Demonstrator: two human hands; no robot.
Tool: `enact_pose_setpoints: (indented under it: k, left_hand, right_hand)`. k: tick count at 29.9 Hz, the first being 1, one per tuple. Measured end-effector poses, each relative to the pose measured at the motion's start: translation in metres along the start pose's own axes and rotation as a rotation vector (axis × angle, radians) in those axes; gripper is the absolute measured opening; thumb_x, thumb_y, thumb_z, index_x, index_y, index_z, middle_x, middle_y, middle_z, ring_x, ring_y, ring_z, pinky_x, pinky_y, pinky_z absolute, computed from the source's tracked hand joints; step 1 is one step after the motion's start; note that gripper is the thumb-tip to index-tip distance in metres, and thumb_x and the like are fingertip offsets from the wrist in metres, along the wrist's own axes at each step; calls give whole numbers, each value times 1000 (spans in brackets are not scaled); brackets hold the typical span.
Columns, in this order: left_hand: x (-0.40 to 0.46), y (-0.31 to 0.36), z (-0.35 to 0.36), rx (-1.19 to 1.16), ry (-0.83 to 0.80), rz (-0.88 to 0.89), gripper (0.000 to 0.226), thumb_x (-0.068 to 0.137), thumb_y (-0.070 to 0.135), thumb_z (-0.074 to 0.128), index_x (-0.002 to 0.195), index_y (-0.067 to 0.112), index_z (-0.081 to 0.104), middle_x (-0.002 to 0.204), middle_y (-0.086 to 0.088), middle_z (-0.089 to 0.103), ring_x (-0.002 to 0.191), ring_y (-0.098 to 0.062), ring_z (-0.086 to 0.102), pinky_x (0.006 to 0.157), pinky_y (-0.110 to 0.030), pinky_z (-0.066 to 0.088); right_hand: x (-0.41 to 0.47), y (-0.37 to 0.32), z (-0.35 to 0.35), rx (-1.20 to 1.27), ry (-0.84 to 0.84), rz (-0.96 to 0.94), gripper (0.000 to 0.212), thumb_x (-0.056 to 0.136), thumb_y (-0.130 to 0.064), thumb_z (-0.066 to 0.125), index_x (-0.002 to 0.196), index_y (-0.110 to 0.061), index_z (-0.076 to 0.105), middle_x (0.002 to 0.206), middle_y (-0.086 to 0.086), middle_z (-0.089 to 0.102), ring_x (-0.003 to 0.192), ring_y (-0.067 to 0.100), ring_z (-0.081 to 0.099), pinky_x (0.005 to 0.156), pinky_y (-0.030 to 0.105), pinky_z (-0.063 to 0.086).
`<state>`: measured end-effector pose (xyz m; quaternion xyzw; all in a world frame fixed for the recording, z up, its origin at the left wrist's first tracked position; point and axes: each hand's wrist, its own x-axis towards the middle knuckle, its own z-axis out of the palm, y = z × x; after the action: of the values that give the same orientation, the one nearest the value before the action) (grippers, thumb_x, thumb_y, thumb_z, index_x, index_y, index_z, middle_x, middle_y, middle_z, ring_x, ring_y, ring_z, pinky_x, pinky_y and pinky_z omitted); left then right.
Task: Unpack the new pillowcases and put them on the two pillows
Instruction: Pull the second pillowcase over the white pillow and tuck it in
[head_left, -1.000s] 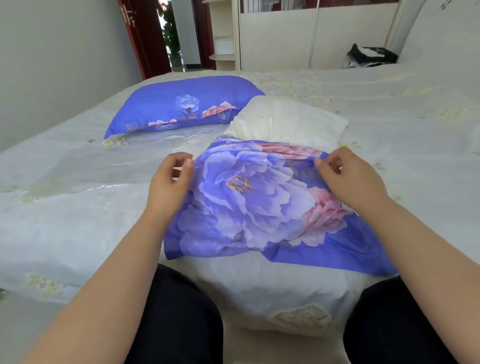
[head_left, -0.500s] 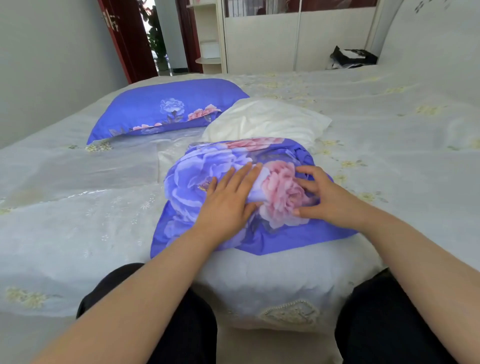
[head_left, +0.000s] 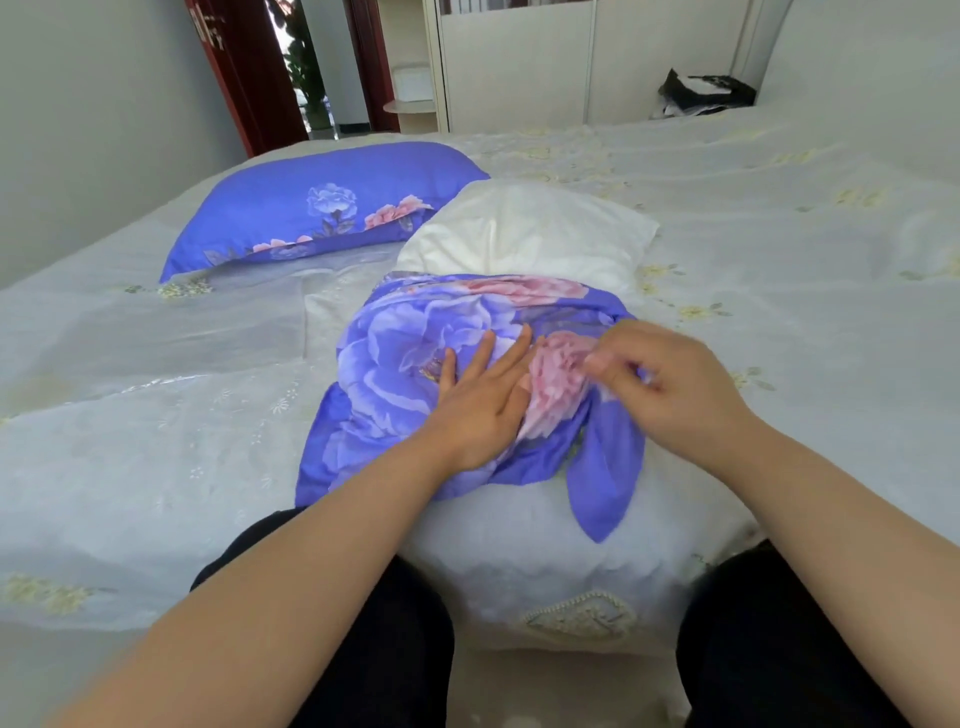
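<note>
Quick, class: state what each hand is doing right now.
Left hand: open, pressing flat on the floral pillowcase.
Right hand: fingers curled, pinching the pillowcase fabric.

A wide bed (head_left: 779, 218) under a pale, flower-embroidered cover is seen. Left of the bed, a plain grey wall (head_left: 93, 104) is lit by daylight. Beyond the bed, a dark red door (head_left: 249, 78), a cream wardrobe (head_left: 519, 62) and a black bag (head_left: 706, 93) are shown.

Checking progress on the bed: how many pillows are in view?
2. A covered pillow lies at the far left of the bed; a white pillow, half inside a pillowcase, lies in the middle under both hands.
</note>
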<state>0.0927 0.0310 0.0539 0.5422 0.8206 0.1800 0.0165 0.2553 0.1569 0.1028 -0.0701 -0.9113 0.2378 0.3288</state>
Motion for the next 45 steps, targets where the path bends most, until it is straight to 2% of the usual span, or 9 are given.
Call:
enact_pose_setpoints:
  k: [2, 7, 11, 15, 22, 32, 36, 42, 45]
  left_hand:
    - [-1, -2, -1, -12, -54, -16, 49, 102, 36, 14, 150, 36, 4, 155, 25, -5, 146, -14, -11, 114, -49, -14]
    - [-7, 4, -1, -170, 54, 30, 50, 99, 38, 17, 146, 31, 32, 153, 16, 27, 144, -17, 19, 117, -45, 8]
    - [-14, -3, -25, -332, 342, -41, 41, 101, 31, 32, 107, 12, 67, 112, -8, 68, 107, -25, 60, 84, -25, 38]
    - [-18, -1, -27, -8, 546, 92, 40, 96, 35, 35, 79, 10, 62, 79, -7, 65, 74, -29, 63, 58, -31, 40]
    - [-25, 10, -26, 172, 829, 195, 53, 101, 42, 27, 74, 13, 63, 67, -3, 59, 68, -19, 51, 52, -31, 32]
    - [-20, 1, -8, 47, 357, 181, 27, 78, 34, 62, 98, 18, 71, 102, 4, 69, 95, -24, 62, 85, -35, 49]
    - [-19, -10, 3, 93, 48, 290, 52, 87, 47, 47, 129, 19, 58, 141, 4, 50, 132, -16, 44, 112, -30, 27]
    - [-14, 12, 17, 243, -164, 227, 50, 101, 39, 24, 150, 25, 21, 158, 11, 11, 146, -7, 3, 116, -28, -6]
    - [-5, 9, 11, 79, -237, 167, 47, 102, 31, 25, 148, 23, 27, 157, 7, 19, 145, -10, 10, 114, -22, -1]
  right_hand:
    - [7, 10, 0, 102, 144, 102, 24, 89, -33, 53, 74, -15, 59, 82, -2, 57, 74, 16, 52, 67, 30, 42]
    - [10, 12, 15, -66, -108, -37, 22, 83, -30, 69, 73, -22, 51, 101, -14, 58, 87, 13, 54, 71, 32, 46]
    - [8, -2, 14, -138, -85, -34, 23, 81, -36, 69, 80, -23, 50, 103, -12, 58, 94, 11, 52, 74, 33, 46]
    - [2, -13, 14, -332, -183, 25, 48, 79, -53, 63, 121, -35, 49, 116, -13, 55, 101, 11, 54, 70, 31, 45]
    - [-13, -18, 34, -540, 152, -276, 22, 82, -25, 69, 95, -8, 65, 102, 7, 63, 87, 30, 60, 68, 38, 49]
    - [-3, 7, 26, -750, 53, 110, 21, 63, 2, 74, 73, -3, 56, 77, 15, 55, 68, 33, 55, 46, 23, 23]
    - [-7, 1, 28, -788, -34, 183, 27, 58, 3, 77, 70, -3, 54, 70, 15, 54, 61, 32, 56, 48, 18, 10]
    - [-19, -40, 43, -926, -586, 133, 21, 91, -7, 45, 104, -19, 57, 108, 3, 63, 102, 24, 60, 68, 26, 32]
    - [-2, -30, 45, -473, -484, 180, 12, 93, -19, 51, 87, -21, 61, 93, -2, 66, 88, 16, 62, 65, 24, 38]
